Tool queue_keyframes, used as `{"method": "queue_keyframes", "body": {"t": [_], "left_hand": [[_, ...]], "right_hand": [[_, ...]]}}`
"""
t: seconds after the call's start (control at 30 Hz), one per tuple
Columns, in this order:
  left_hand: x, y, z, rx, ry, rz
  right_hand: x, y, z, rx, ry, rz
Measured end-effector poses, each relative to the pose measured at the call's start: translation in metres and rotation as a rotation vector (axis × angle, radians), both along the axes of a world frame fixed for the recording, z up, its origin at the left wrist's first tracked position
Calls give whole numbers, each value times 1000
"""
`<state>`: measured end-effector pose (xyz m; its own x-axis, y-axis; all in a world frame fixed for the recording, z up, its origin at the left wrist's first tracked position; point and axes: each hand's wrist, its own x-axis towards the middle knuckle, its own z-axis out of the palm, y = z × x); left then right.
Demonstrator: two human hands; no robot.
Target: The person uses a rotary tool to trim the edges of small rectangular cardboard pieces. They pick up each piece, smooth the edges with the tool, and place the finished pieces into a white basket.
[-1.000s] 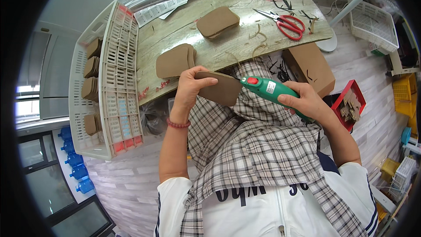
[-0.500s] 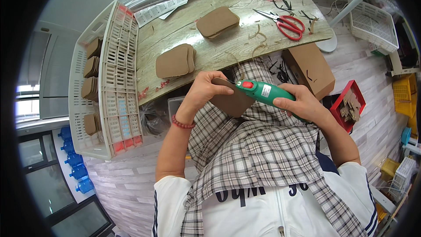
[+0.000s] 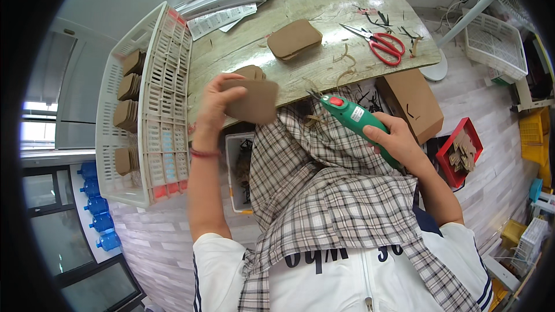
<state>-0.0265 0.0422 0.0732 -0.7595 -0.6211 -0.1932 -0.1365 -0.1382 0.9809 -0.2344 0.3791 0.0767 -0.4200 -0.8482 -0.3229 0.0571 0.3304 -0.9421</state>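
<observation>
My left hand (image 3: 213, 104) holds up a flat brown cardboard piece (image 3: 254, 101) with rounded corners, just in front of the table edge. My right hand (image 3: 396, 143) grips a green handheld power tool (image 3: 352, 118) with a red button, its tip pointing up-left, apart from the piece. A checked cloth (image 3: 324, 190) covers my lap below both hands. On the wooden table (image 3: 324, 29) lies a stack of similar brown pieces (image 3: 293, 39); another stack is partly hidden behind the held piece.
A white plastic crate (image 3: 153, 110) with stacked brown pieces stands left of the table. Red-handled scissors (image 3: 381, 43) and offcut strips lie on the table's right side. A brown box (image 3: 411, 104), a red bin (image 3: 459, 150) and a white basket (image 3: 497, 46) sit to the right.
My left hand has lifted the brown piece up and leftward, away from the tool's tip. The right hand with the green tool has dropped slightly and stays over the lap.
</observation>
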Motion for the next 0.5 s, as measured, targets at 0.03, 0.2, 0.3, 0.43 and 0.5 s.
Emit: {"method": "queue_keyframes", "body": {"t": [0.03, 0.2, 0.3, 0.43, 0.5], "left_hand": [[5, -20, 1, 7, 18, 65], [-17, -70, -17, -1152, -361, 289], [-81, -51, -34, -1326, -294, 121], [-152, -34, -46, -1406, -532, -9], [-164, -37, -49, -1300, -672, -67]], "right_hand": [[-1, 2, -2, 5, 15, -15], [-3, 7, -9, -19, 16, -42], [-1, 5, -15, -35, 16, -80], [-3, 9, -21, -14, 47, -102], [-3, 12, -20, -26, 58, -104]]}}
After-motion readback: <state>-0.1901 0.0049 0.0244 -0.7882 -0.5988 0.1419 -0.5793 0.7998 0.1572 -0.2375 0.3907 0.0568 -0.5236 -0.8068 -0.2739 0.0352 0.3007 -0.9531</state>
